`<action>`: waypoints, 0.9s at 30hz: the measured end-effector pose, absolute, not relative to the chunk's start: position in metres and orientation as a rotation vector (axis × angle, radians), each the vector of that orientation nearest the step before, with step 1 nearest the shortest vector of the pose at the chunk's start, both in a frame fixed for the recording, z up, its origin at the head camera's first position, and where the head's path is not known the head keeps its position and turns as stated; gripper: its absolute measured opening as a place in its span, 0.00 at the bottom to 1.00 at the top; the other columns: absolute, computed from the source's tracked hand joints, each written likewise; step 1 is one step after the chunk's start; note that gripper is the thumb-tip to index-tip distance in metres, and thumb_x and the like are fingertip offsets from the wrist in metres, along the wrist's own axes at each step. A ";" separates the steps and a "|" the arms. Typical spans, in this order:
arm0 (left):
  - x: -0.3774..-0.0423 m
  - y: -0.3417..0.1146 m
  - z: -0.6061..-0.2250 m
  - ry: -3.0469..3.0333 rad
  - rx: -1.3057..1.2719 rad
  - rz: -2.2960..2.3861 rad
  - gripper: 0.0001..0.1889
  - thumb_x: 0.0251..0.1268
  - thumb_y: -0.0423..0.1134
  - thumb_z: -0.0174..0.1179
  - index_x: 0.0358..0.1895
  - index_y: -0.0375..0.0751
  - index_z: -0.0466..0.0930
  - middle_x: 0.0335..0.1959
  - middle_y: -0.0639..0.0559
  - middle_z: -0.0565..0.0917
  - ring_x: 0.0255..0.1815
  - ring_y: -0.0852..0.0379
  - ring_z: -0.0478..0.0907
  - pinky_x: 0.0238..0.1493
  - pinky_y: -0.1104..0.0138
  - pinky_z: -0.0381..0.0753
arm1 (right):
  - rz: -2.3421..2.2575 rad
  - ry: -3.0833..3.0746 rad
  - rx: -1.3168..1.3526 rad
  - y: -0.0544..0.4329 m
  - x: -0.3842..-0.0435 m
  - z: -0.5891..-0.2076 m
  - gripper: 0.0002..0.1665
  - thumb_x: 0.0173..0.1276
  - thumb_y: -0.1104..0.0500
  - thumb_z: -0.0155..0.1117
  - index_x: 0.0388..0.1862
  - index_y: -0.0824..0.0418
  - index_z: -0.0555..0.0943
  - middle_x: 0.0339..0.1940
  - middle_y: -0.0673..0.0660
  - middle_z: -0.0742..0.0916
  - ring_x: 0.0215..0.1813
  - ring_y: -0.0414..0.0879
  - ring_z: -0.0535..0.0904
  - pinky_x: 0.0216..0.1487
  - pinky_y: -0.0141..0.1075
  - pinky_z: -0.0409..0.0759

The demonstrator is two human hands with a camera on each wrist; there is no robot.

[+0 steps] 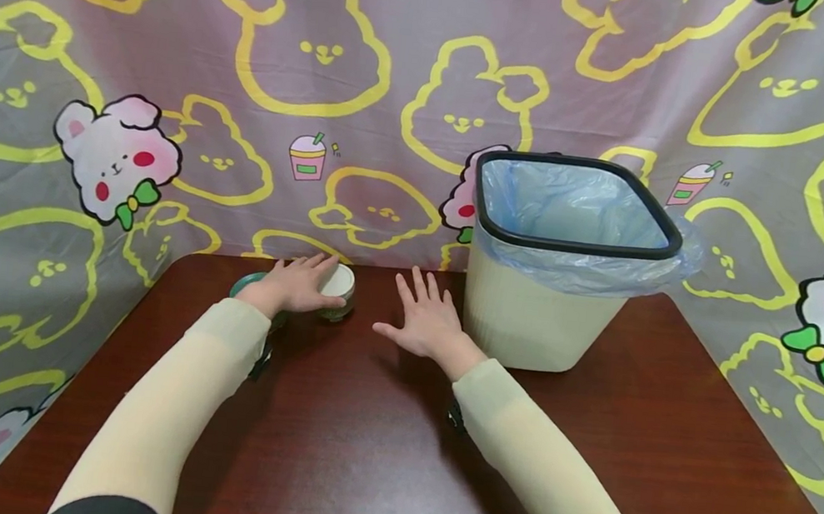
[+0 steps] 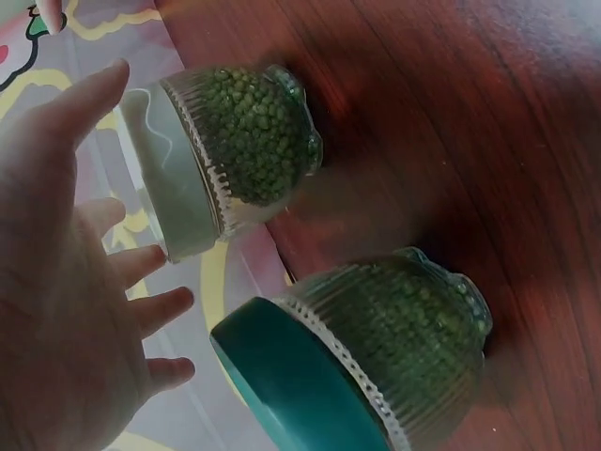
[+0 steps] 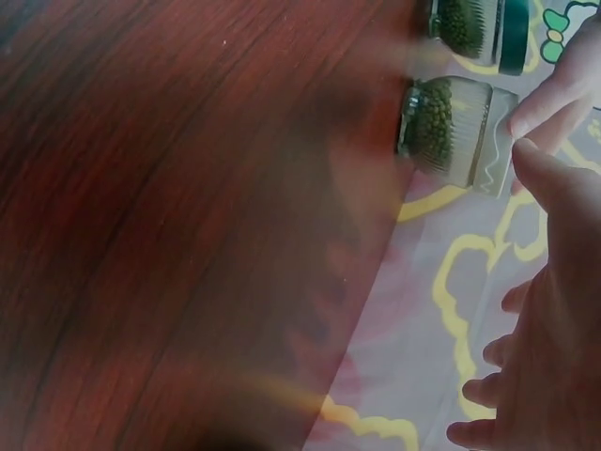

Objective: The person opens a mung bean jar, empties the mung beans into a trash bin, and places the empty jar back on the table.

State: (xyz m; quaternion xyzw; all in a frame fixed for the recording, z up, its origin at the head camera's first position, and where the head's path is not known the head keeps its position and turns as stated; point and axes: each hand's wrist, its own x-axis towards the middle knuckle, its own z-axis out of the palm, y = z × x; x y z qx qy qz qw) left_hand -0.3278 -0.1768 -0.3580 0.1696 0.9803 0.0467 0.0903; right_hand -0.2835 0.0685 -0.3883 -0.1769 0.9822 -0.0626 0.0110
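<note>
In the head view my left hand (image 1: 297, 285) spreads over the white-lidded jar (image 1: 339, 285), its fingers loosely extended near the lid. The left wrist view shows that glass jar (image 2: 246, 132) holding small green beans, with the left hand (image 2: 70, 272) beside its lid; whether they touch I cannot tell. A second glass jar (image 2: 399, 338), teal-lidded and also holding green beans, stands next to it. The left forearm partly covers that teal lid (image 1: 247, 281) in the head view. My right hand (image 1: 426, 319) hovers over the table with fingers spread, holding nothing, between the jars and a bin.
A cream bin (image 1: 533, 320) with a black rim and a pale blue plastic liner (image 1: 592, 267) stands at the back right of the brown wooden table (image 1: 331, 450). A patterned cloth (image 1: 402, 63) hangs right behind the table's far edge.
</note>
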 end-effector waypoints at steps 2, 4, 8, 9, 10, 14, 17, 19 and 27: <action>-0.330 -0.175 -0.359 2.895 0.496 0.147 0.47 0.65 0.64 0.54 0.79 0.44 0.43 0.76 0.36 0.51 0.74 0.35 0.51 0.66 0.35 0.42 | -0.199 3.057 -0.533 0.068 -0.284 -0.389 0.56 0.65 0.25 0.47 0.80 0.55 0.44 0.79 0.62 0.47 0.78 0.59 0.41 0.71 0.57 0.48; -0.331 -0.173 -0.360 2.881 0.491 0.153 0.47 0.65 0.63 0.55 0.79 0.44 0.43 0.76 0.35 0.52 0.73 0.34 0.53 0.66 0.35 0.43 | -0.201 3.052 -0.517 0.067 -0.284 -0.391 0.57 0.65 0.25 0.47 0.80 0.55 0.44 0.79 0.61 0.47 0.78 0.59 0.41 0.71 0.57 0.47; -0.333 -0.170 -0.361 2.871 0.488 0.153 0.48 0.65 0.60 0.57 0.78 0.42 0.44 0.75 0.34 0.52 0.72 0.33 0.55 0.66 0.35 0.47 | -0.219 3.042 -0.503 0.066 -0.284 -0.394 0.57 0.66 0.26 0.48 0.80 0.55 0.43 0.79 0.61 0.47 0.78 0.59 0.40 0.71 0.57 0.47; -0.333 -0.170 -0.361 2.871 0.486 0.149 0.48 0.65 0.60 0.57 0.78 0.43 0.44 0.75 0.34 0.53 0.72 0.33 0.55 0.65 0.36 0.48 | -0.231 3.040 -0.503 0.066 -0.284 -0.395 0.57 0.66 0.26 0.48 0.80 0.56 0.43 0.79 0.62 0.47 0.78 0.59 0.40 0.71 0.57 0.47; -0.334 -0.169 -0.361 2.872 0.487 0.142 0.48 0.64 0.60 0.58 0.78 0.43 0.44 0.75 0.34 0.54 0.71 0.33 0.56 0.65 0.37 0.50 | -0.245 3.038 -0.500 0.065 -0.284 -0.395 0.57 0.66 0.26 0.49 0.80 0.56 0.43 0.79 0.62 0.47 0.78 0.60 0.41 0.71 0.57 0.47; -0.336 -0.168 -0.360 2.885 0.505 0.128 0.48 0.63 0.59 0.60 0.78 0.42 0.46 0.73 0.35 0.59 0.69 0.35 0.60 0.63 0.39 0.57 | -0.296 3.031 -0.467 0.064 -0.285 -0.395 0.60 0.65 0.25 0.50 0.80 0.58 0.41 0.79 0.63 0.46 0.78 0.60 0.42 0.71 0.56 0.48; -0.340 -0.167 -0.360 2.893 0.522 0.139 0.48 0.60 0.58 0.63 0.77 0.40 0.51 0.69 0.35 0.65 0.65 0.37 0.66 0.60 0.43 0.64 | -0.313 3.037 -0.443 0.064 -0.286 -0.395 0.62 0.63 0.24 0.50 0.80 0.60 0.40 0.79 0.64 0.47 0.78 0.60 0.43 0.71 0.56 0.49; -0.343 -0.166 -0.361 2.899 0.522 0.171 0.47 0.57 0.57 0.66 0.75 0.39 0.54 0.65 0.35 0.69 0.61 0.39 0.69 0.58 0.46 0.68 | -0.323 3.040 -0.440 0.064 -0.286 -0.396 0.63 0.63 0.24 0.51 0.80 0.60 0.40 0.79 0.64 0.47 0.78 0.60 0.43 0.71 0.55 0.49; -0.347 -0.168 -0.362 2.949 0.537 0.355 0.43 0.47 0.53 0.74 0.64 0.32 0.68 0.50 0.39 0.78 0.47 0.43 0.75 0.50 0.51 0.73 | -0.481 3.011 -0.450 0.062 -0.287 -0.394 0.70 0.57 0.25 0.61 0.79 0.61 0.36 0.79 0.62 0.46 0.78 0.60 0.45 0.69 0.54 0.57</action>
